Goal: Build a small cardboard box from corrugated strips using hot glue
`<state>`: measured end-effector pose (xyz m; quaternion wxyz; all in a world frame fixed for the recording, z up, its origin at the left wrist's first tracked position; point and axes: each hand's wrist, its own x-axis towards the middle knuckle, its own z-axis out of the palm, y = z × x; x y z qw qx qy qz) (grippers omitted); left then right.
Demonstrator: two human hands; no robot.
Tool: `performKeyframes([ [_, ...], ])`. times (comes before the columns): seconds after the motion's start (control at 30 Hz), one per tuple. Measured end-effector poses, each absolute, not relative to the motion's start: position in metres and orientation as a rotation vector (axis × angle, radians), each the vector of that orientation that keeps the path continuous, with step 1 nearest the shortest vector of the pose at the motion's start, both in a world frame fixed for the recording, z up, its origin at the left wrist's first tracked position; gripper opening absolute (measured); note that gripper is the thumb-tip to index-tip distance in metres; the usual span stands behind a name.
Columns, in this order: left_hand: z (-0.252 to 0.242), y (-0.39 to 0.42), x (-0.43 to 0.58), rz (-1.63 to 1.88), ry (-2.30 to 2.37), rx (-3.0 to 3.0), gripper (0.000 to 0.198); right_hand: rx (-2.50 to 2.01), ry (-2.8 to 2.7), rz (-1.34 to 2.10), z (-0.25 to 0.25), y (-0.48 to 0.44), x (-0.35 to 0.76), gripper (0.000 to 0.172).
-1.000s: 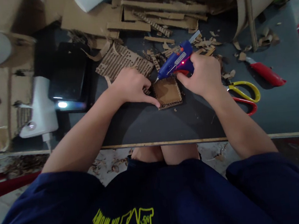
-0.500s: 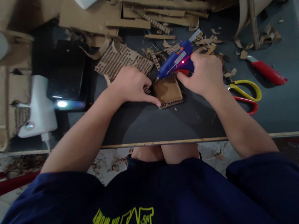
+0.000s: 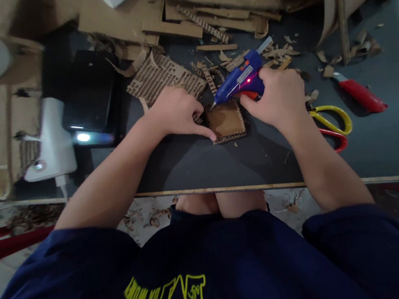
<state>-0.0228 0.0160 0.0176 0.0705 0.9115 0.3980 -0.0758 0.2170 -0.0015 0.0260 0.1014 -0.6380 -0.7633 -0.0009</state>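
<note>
Dark grey tabletop [image 3: 205,168] runs open from its near edge to a small square brown cardboard piece [image 3: 225,121]. Curled left hand [image 3: 177,111] pins its left edge; right hand [image 3: 276,97] grips a blue plastic glue gun [image 3: 240,78], nozzle at the far-left corner.

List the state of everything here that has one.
glue gun, red light on, held in right hand, nozzle at the cardboard square's far-left corner.
cardboard square, flat on table, left hand fingertip on its near-left corner.
scissors, lying on table, blades hidden.
utility knife, lying on table.
</note>
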Motion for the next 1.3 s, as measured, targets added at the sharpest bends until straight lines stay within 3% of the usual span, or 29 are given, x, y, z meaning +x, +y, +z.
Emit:
performKeyframes([
  [0.2, 0.017, 0.016, -0.022, -0.235, 1.214, 2.769, 0.083, -1.938, -2.225, 0.033, 0.039, -0.004, 0.218, 0.023],
  [0.73, 0.015, 0.017, -0.024, -0.179, 1.154, 2.741, 0.079, -1.894, -2.208, -0.177, 0.047, -0.009, 0.222, 0.038],
  [1.3, 0.013, 0.017, -0.025, -0.164, 1.171, 2.688, 0.078, -1.830, -2.227, -0.070, 0.030, -0.007, 0.217, 0.035],
])
